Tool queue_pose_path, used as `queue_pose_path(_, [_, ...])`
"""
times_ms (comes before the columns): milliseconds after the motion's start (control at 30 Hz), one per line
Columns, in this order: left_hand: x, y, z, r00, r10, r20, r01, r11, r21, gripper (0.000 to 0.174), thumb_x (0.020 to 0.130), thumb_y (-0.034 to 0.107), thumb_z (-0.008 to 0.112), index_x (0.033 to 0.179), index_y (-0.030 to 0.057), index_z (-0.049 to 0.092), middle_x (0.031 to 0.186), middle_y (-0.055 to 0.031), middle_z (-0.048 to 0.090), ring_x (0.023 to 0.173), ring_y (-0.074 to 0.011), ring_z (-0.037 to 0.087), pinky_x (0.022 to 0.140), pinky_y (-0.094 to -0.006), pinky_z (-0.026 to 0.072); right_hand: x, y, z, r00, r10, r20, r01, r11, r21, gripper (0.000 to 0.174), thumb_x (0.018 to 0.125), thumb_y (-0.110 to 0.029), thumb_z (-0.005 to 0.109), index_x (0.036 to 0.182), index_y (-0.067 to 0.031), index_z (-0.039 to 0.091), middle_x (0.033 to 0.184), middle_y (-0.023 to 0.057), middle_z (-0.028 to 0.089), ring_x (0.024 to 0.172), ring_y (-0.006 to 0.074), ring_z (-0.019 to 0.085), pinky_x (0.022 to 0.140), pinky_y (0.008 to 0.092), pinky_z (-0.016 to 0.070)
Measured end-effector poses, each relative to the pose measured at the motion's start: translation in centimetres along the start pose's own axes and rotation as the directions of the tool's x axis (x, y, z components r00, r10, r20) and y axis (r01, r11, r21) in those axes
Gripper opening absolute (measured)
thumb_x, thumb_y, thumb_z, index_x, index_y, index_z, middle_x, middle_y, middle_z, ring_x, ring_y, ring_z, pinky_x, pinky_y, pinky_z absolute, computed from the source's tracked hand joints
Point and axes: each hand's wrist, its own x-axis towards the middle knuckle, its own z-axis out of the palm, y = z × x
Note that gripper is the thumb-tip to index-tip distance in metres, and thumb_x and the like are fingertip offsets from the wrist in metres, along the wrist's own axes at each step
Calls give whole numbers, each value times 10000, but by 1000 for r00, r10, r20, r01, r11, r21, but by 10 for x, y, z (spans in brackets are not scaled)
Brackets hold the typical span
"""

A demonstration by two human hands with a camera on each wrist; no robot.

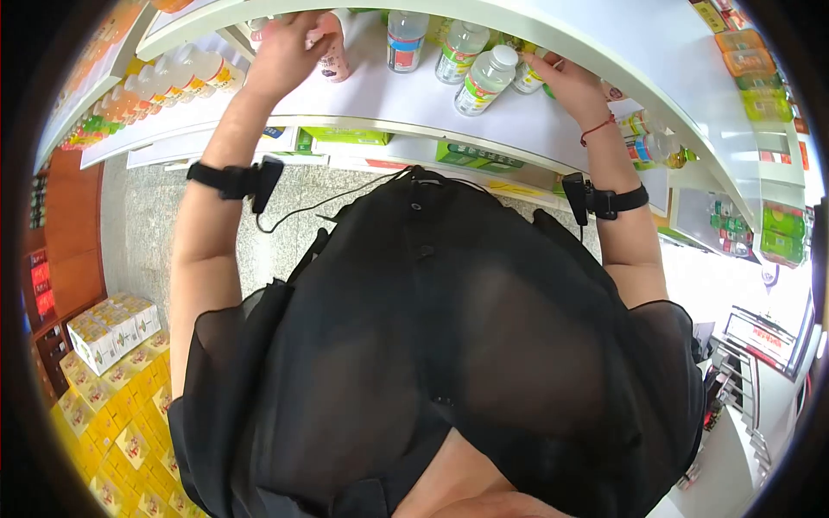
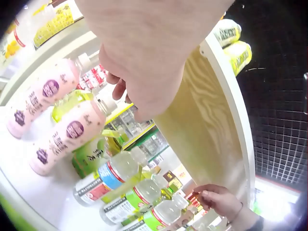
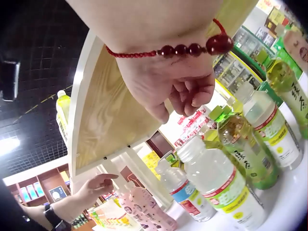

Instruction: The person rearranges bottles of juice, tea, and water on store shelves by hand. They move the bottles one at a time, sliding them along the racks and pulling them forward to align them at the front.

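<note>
In the head view the left hand (image 1: 287,59) is over pink bottles on the white shelf. The left wrist view shows two pink bottles (image 2: 72,132) standing side by side, the hand (image 2: 126,91) near their white caps with fingers loosely bent. From the right wrist camera, the right hand (image 3: 180,94) hangs above the bottles, fingers loosely curled around nothing. Under and beside it stand a clear bottle with a green-and-white label (image 3: 221,183) and a green tea bottle (image 3: 248,149). A clear bottle with a blue-and-red label (image 1: 405,41) stands between the hands.
An upper shelf board (image 1: 484,19) curves close above both hands. Rows of orange-labelled bottles (image 1: 173,82) fill the left side, with more bottles (image 1: 643,147) at the right. Green packs (image 1: 479,157) lie on a lower shelf. Yellow cartons (image 1: 129,432) are stacked on the floor.
</note>
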Motion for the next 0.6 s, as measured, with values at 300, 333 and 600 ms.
queue_pose_path(300, [37, 81, 42, 989, -59, 138, 25, 972, 232, 418, 831, 303, 671, 1196, 106, 625, 1207, -161, 617, 1152, -322, 550, 972, -427, 420, 7, 0, 30, 970, -160, 185, 177, 981, -79, 510, 800, -443, 708, 1155, -89, 617, 739, 88, 651, 654, 231, 625, 615, 348, 492])
queue_pose_path(333, [42, 93, 37, 989, -65, 135, 31, 970, 242, 418, 831, 303, 671, 1196, 106, 625, 1207, -161, 617, 1152, -322, 550, 972, -427, 420, 10, 4, 32, 964, -217, 151, 235, 966, -107, 494, 802, -433, 708, 1144, -86, 621, 779, 96, 666, 690, 243, 641, 640, 350, 502])
queue_pose_path(600, [77, 123, 45, 890, -431, 147, 410, 899, 155, 463, 848, 360, 619, 1241, 117, 598, 1273, -157, 579, 1208, -335, 501, 1014, -442, 374, 14, 23, 34, 944, -263, 198, 276, 960, -41, 415, 815, -385, 701, 1075, -66, 642, 883, 121, 699, 797, 267, 670, 736, 345, 521])
